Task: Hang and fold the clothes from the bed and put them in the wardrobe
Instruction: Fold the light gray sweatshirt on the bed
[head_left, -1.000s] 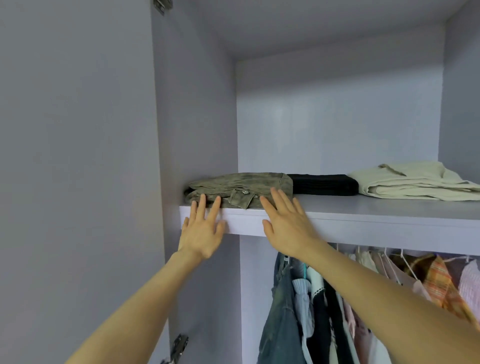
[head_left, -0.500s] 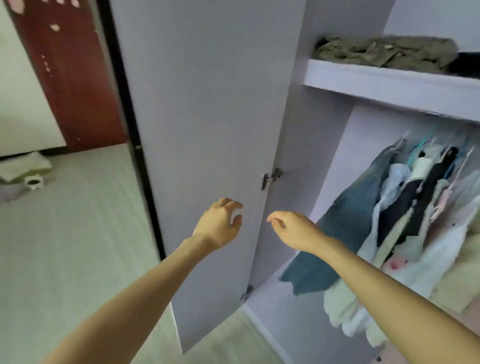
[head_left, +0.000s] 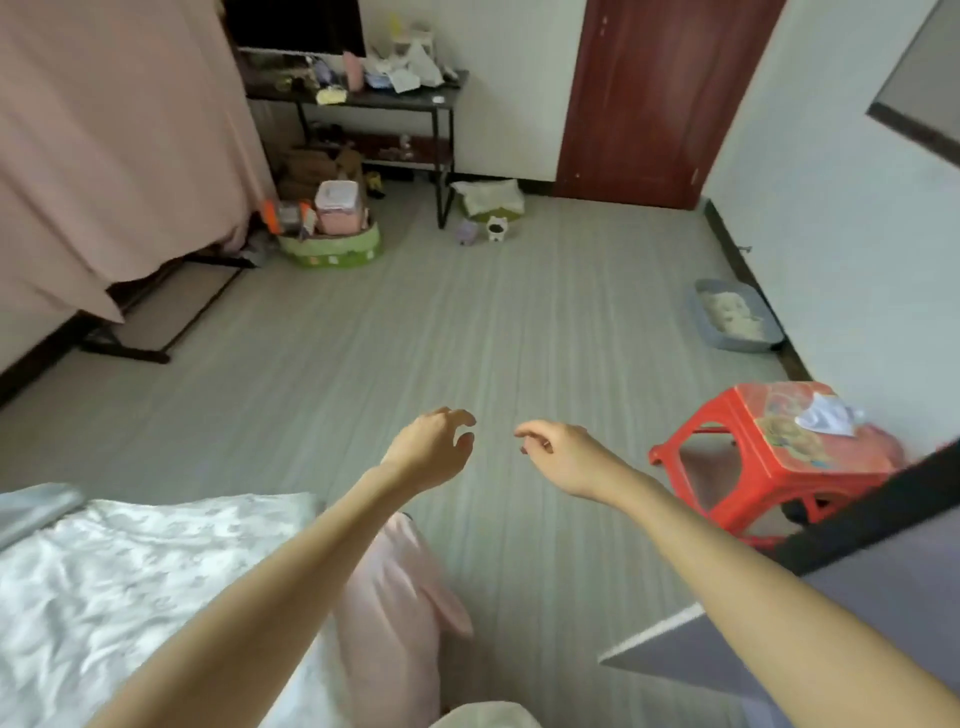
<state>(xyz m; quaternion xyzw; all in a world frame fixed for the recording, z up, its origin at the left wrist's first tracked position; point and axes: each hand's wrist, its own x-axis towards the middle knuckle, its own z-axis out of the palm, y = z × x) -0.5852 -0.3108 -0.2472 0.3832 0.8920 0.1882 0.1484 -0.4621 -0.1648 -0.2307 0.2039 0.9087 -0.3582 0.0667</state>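
Both of my arms reach forward over the grey floor. My left hand (head_left: 434, 449) hangs with loosely curled fingers and holds nothing. My right hand (head_left: 563, 452) is likewise loosely curled and empty, a short gap apart from the left. The bed (head_left: 104, 582), with a white patterned cover, lies at the lower left below my left forearm. A pink garment (head_left: 395, 597) drapes over the bed's corner. A pale cloth (head_left: 483, 716) shows at the bottom edge. The grey wardrobe door (head_left: 852, 597) juts in at the lower right; the wardrobe's inside is out of view.
A red plastic stool (head_left: 769, 457) with a white cloth on top stands at the right. A grey litter tray (head_left: 732, 322) sits by the right wall. Far off are a dark desk (head_left: 363, 98), a green basket (head_left: 332, 244), a pink curtain (head_left: 114, 135) and a brown door (head_left: 654, 98).
The view has swung from the wardrobe shelf round to the room and bed. My hands left the folded green trousers on the shelf and dropped, empty and loosely curled.
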